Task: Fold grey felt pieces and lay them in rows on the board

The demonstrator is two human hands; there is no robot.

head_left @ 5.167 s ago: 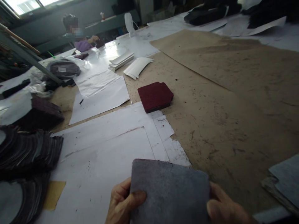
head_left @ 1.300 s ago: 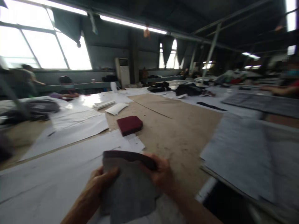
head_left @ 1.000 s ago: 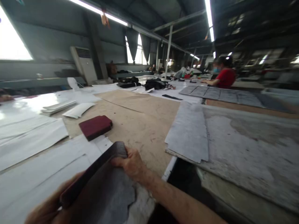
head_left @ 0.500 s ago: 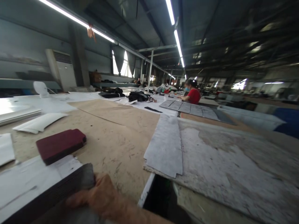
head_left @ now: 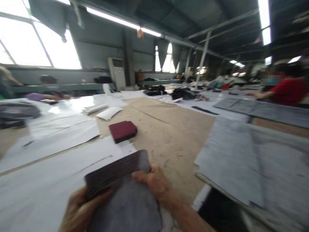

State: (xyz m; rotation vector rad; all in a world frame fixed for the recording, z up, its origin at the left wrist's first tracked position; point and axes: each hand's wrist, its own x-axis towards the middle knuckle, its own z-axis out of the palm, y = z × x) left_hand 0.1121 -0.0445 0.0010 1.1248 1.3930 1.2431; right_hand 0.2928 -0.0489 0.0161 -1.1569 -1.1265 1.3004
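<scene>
Both hands are closed around a thick stack of grey fabric pieces (head_left: 127,204), its many layered edges facing away from me. My left hand (head_left: 78,207) grips the stack's left side, the thumb lying along the layers. On the right, my right hand (head_left: 154,182) clasps the far corner, with its thumb on top and the other fingers mostly hidden. The stack is tilted at the near edge of the table, and its lower part runs out of the picture. Just beyond it lies a maroon block-like stack (head_left: 123,131), touched by neither hand.
White sheets (head_left: 60,174) cover the left of the table; brown paper (head_left: 169,135) spreads over its middle. Grey fabric (head_left: 229,158) lies on a worn board at right, beside a dark gap (head_left: 219,209). A person in red (head_left: 289,87) works at far right, others at far left.
The view has swung left, so things appear farther right. My left hand has come into view on the stack, which now shows more of its layered edge and grey top.
</scene>
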